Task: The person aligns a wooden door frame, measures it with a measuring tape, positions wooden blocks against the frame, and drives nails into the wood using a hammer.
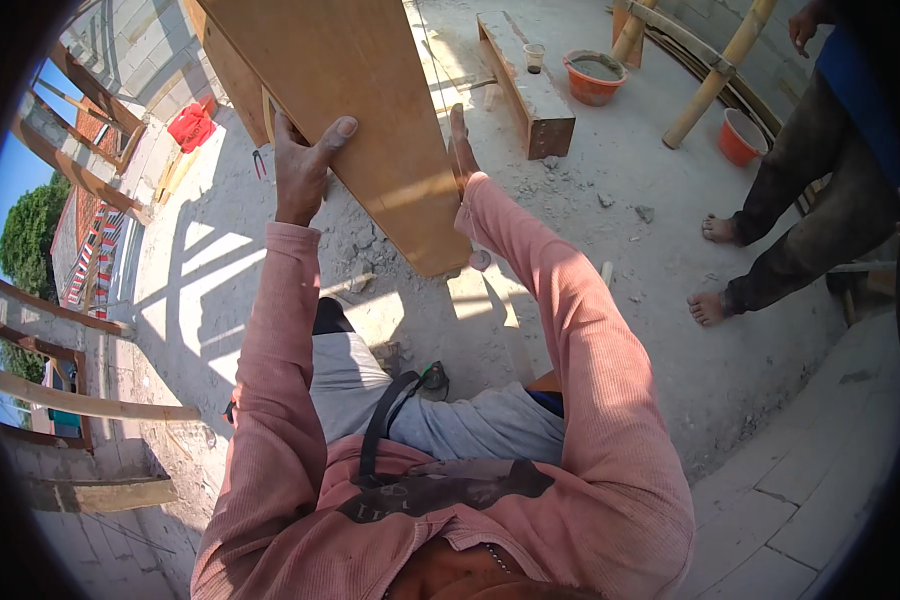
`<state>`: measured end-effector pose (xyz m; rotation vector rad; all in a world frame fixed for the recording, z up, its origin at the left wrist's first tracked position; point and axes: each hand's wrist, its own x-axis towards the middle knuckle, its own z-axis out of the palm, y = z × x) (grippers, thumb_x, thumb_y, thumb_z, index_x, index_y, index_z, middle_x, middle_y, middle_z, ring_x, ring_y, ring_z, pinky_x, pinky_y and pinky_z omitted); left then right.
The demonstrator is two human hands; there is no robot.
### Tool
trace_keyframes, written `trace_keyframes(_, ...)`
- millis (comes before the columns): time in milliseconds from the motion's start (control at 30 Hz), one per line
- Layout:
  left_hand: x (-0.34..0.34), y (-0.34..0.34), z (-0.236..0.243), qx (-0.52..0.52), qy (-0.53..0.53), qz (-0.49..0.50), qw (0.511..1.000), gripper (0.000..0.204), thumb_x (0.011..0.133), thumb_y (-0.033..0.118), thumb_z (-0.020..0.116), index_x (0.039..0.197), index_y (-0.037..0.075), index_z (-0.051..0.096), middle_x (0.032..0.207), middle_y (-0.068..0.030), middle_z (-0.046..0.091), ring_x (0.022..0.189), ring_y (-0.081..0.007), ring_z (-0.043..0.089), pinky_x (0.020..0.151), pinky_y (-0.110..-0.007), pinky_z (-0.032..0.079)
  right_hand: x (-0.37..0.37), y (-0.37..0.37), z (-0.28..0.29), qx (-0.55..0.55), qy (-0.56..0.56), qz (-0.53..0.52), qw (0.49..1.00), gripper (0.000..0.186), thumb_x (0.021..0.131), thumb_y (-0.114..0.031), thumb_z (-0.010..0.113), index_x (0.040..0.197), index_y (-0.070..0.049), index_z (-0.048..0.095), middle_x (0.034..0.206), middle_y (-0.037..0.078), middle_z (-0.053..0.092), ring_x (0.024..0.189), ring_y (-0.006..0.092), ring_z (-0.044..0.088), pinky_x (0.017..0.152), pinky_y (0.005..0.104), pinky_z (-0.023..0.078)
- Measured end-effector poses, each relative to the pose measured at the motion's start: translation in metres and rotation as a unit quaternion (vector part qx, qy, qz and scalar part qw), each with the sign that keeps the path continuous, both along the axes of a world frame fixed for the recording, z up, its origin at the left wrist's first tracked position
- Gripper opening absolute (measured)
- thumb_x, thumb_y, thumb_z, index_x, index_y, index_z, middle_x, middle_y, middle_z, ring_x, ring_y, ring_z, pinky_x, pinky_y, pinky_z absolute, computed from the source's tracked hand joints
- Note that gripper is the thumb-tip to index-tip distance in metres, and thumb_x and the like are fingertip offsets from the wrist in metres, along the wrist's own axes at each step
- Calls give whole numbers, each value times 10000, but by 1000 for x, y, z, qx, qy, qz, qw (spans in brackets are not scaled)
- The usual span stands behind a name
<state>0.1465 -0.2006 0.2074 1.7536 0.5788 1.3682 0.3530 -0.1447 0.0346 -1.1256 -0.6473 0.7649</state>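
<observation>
A long, wide brown wooden board point(370, 120) tilts upright in front of me, its lower end near the rubble-strewn floor. My left hand point(305, 165) is closed on its left edge, the thumb lying on the broad face and the fingers wrapped behind. Against the right edge rests my right hand point(461, 150), flat, with its fingers stretched upward. Behind the board's upper left shows another wooden piece point(225, 75). A small tool with red handles point(259, 164) is on the floor beyond my left hand.
A long wooden box-like piece point(525, 95) with a plastic cup point(534, 58) stands ahead right. Farther right are an orange bucket of grey mix point(595, 78), another bucket point(742, 138), a bamboo pole point(715, 75) and a barefoot person point(810, 230). Window frames point(80, 180) line the left.
</observation>
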Motion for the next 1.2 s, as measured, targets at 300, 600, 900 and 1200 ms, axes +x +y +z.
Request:
trace_keyframes(300,-5,8,-6,-3,14,0,1000,843,789,354,916,1363,-38,438,1281,-184,610,1155,-252,638,1001,-362,540,8,2,-27,-13,-9,36,999,962,1004,-754,273,1659,-81,65,1713,200,134,1587,316,147,1274,412,65)
trace_keyframes(600,-6,11,-11,12,34,34,999,740,852,373,840,1376,-19,494,1283,-137,591,1170,-221,594,1018,-359,483,148,-30,-19,44,72,-71,994,889,1044,-680,290,1637,-33,152,1685,240,180,1571,324,174,1261,423,141)
trace_keyframes(900,10,11,-6,19,31,7,999,728,859,374,836,1367,-21,496,1266,-132,593,1162,-220,593,1016,-353,478,17,-15,-93,-39,64,-13,997,886,1020,-661,389,1619,-41,186,1638,301,214,1514,438,244,1241,490,214)
trace_keyframes(1200,7,10,-8,20,7,-5,1000,785,796,354,909,1315,-23,456,1229,-160,611,1103,-238,644,957,-346,544,34,1,-114,-60,-156,15,986,804,1027,-600,413,1566,-11,311,1556,321,367,1464,461,342,1194,503,315)
